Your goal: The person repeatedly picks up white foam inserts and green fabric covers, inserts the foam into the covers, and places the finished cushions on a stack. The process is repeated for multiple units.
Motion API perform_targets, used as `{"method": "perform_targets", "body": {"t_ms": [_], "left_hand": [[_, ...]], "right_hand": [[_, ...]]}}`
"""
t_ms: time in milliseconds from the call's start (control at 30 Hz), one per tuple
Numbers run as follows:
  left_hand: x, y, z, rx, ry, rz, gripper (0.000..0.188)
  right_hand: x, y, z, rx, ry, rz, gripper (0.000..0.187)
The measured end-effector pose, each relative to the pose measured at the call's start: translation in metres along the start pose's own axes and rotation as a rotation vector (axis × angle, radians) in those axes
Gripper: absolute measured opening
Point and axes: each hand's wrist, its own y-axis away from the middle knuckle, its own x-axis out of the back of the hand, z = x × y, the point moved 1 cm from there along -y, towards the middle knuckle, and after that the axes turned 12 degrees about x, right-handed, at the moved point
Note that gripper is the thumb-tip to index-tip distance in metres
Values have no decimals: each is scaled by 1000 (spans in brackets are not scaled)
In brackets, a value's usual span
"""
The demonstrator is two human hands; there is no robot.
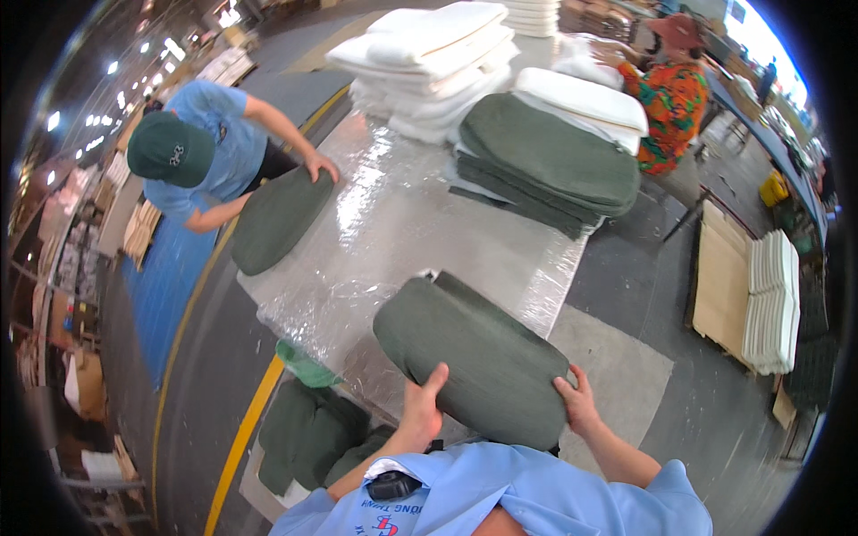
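Note:
A dark green padded cushion (474, 362), long with rounded ends, lies between my hands over the near edge of the plastic-covered table (420, 232). My left hand (424, 406) grips its near side, thumb on top and fingers hidden below. At its right end my right hand (579, 400) holds the rim, thumb over the top. Part of another dark green piece shows behind the cushion's far edge. Below the table at my left, more dark green pieces (308, 433) lie heaped beside a green translucent plastic bag (307, 364).
Across the table's left side, a co-worker in a green cap (172, 149) holds another green cushion (279, 223). Stacks of green pads (550, 156) and white pads (429, 62) stand at the far side. Another person (666, 98) works beyond. White pads (770, 302) sit on the right.

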Motion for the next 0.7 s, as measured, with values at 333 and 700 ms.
{"method": "perform_targets", "body": {"t_ms": [333,700], "left_hand": [[-125,-5,150,-318,-998,-354,79],[-136,24,113,-202,-2023,-276,96]], "right_hand": [[-44,-11,15,571,119,107,80],[-74,20,48,203,-539,123,21]]}}
